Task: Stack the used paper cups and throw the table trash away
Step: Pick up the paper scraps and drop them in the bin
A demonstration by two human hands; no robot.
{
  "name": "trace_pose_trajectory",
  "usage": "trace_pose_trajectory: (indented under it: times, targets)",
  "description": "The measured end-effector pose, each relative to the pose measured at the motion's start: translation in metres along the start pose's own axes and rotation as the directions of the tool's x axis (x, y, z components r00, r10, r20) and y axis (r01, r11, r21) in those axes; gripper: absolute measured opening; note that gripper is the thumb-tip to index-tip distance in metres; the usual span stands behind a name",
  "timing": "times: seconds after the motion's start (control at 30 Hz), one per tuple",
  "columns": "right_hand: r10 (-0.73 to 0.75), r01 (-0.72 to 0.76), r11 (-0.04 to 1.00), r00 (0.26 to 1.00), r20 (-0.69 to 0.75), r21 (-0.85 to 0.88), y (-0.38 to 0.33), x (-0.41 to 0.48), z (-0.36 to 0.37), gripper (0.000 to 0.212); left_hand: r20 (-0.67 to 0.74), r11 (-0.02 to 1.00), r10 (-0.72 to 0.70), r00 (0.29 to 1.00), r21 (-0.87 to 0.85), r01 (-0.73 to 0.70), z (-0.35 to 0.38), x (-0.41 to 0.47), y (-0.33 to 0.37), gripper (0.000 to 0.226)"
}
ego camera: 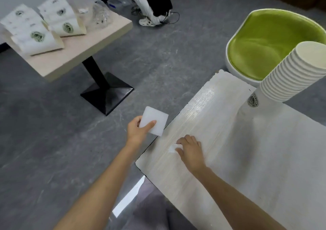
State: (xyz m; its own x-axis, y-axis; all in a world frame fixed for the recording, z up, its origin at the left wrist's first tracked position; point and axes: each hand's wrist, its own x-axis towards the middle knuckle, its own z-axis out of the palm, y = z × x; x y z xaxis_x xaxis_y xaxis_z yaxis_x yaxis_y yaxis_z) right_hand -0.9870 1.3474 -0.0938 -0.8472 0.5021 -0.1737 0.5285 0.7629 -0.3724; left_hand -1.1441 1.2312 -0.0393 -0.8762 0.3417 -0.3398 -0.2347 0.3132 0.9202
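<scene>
Beyond our table point(229, 168) the grey floor point(53, 115) runs to a second table point(84, 44) on a black pedestal. On it lie two white paper bags point(37, 36) printed with green round logos, and beside them some crumpled clear plastic point(100, 16). At the far wall a person point(151, 4) crouches, and we see only legs and a shoe. A green chair point(268, 41) with a white shell stands just past the far end of our table. Nothing lies between our hands and the things they hold.

The stack of cups point(289, 71) stands on the far right part of our table. It is made of many white paper cups nested together, with ridged rims showing one above another, a cream inside at the top and a green round logo on the lowest cup.

Our left hand point(137, 129) is off the table's left edge, above the floor. It grips a flat white square point(155, 120), thumb on top and fingers beneath. Our right hand point(191, 148) rests on the tabletop near that edge, fingers curled, pinching a small white scrap point(172, 148) that lies on the pale wood.
</scene>
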Motion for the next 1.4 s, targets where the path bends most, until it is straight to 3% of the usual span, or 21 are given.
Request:
trace_pose_trajectory:
  times: [0.2, 0.4, 0.7, 1.1, 1.4]
  targets:
    - [-0.020, 0.033, 0.983, 0.997, -0.070, 0.181, -0.014, 0.003, -0.007, 0.014, -0.128, 0.996, -0.046, 0.991, -0.076, 0.037, -0.032, -0.023, -0.013, 0.018]
    - [-0.093, 0.133, 0.897, 0.989, -0.115, 0.422, -0.053, 0.010, -0.023, 0.004, -0.236, 0.991, -0.077, 0.969, -0.127, 0.048, -0.069, -0.047, -0.018, 0.021]
    - [-0.305, 0.282, 0.828, 0.952, -0.033, 0.485, -0.156, 0.000, -0.018, 0.011, -0.428, 0.970, -0.103, 0.898, -0.241, -0.004, -0.160, -0.093, -0.037, 0.016]
    - [-0.592, 0.487, 0.697, 0.805, 0.039, 0.527, -0.357, -0.087, 0.049, 0.004, -0.696, 0.934, -0.197, 0.691, -0.347, -0.083, -0.348, -0.220, -0.111, 0.021]
    - [-0.745, 0.545, 0.572, 0.657, 0.112, 0.613, -0.509, -0.198, 0.136, 0.002, -0.843, 0.925, -0.266, 0.467, -0.360, -0.122, -0.494, -0.348, -0.188, 0.020]
